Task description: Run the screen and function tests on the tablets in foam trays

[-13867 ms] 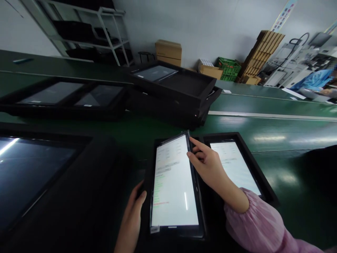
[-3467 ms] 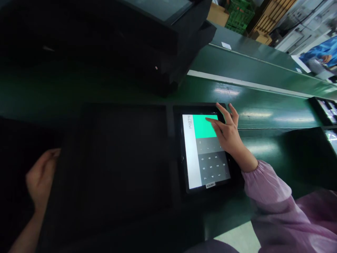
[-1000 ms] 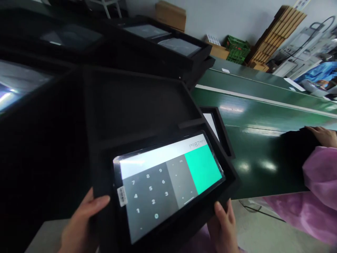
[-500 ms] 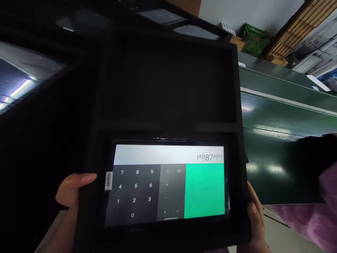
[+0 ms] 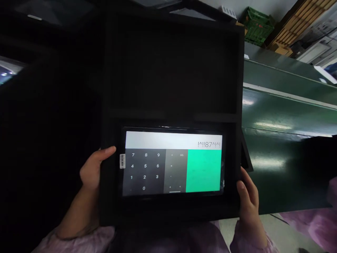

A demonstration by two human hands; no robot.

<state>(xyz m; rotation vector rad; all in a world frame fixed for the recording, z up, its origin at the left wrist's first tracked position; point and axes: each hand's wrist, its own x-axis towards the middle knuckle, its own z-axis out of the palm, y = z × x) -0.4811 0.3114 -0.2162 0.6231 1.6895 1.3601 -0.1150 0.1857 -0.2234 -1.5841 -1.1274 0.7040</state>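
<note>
A black foam tray (image 5: 175, 114) with two compartments hangs in front of me, gripped at both sides. My left hand (image 5: 92, 168) holds its left edge, thumb on top. At the right edge, my right hand (image 5: 247, 191) clasps it near the lower corner. The near compartment contains a lit touchscreen panel (image 5: 173, 161) showing a calculator with a green area at its right. A small barcode label (image 5: 122, 161) sits by the screen's left side. The far compartment is dark and looks bare. Most fingers are hidden under the tray.
A green workbench or conveyor surface (image 5: 268, 105) runs along the right. Behind it stand a green crate (image 5: 258, 26) and a slatted wooden stack (image 5: 300, 23). Other dark trays lie at the left and back. Pink cloth (image 5: 313, 225) of another person shows at lower right.
The tray with the lit panel has shifted slightly up and away from me, both hands still on it. More of my sleeves shows now, and a dark corner appears behind the tray's right edge.
</note>
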